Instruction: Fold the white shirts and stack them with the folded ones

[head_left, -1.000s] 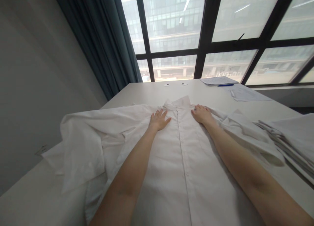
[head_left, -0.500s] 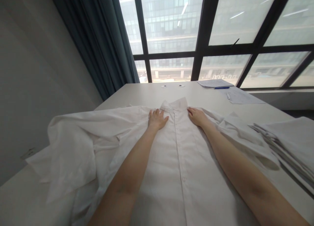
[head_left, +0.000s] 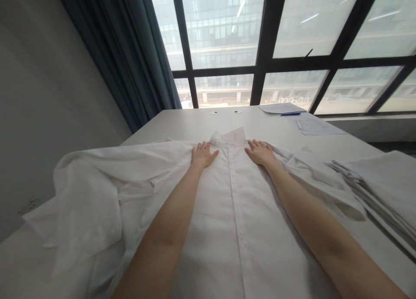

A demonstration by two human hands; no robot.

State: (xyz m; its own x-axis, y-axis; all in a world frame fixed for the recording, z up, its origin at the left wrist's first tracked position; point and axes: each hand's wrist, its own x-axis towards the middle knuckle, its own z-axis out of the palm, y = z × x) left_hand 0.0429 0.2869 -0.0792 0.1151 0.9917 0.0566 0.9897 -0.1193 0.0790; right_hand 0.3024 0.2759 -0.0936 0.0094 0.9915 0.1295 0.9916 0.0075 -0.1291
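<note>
A white button-up shirt (head_left: 217, 216) lies front side up, its collar (head_left: 232, 137) pointing to the far side. My left hand (head_left: 203, 155) rests flat on the shirt's left shoulder area beside the collar, fingers spread. On the other side of the collar, my right hand (head_left: 260, 152) lies flat on the cloth with its fingers apart. The left sleeve (head_left: 94, 182) stretches out to the left and hangs in loose folds. To the right, the other sleeve (head_left: 321, 182) is creased and runs toward me.
The shirt is on a white table (head_left: 185, 123). Folded white cloth (head_left: 383, 173) is stacked at the right. Papers (head_left: 320, 125) and a blue pen (head_left: 290, 114) lie at the far right. Behind are a dark curtain (head_left: 123, 52) and a window frame (head_left: 260, 69).
My right hand's fingers have spread out flat on the shirt, where they were closer together at its shoulder edge. My left hand stays by the collar. The view has shifted slightly.
</note>
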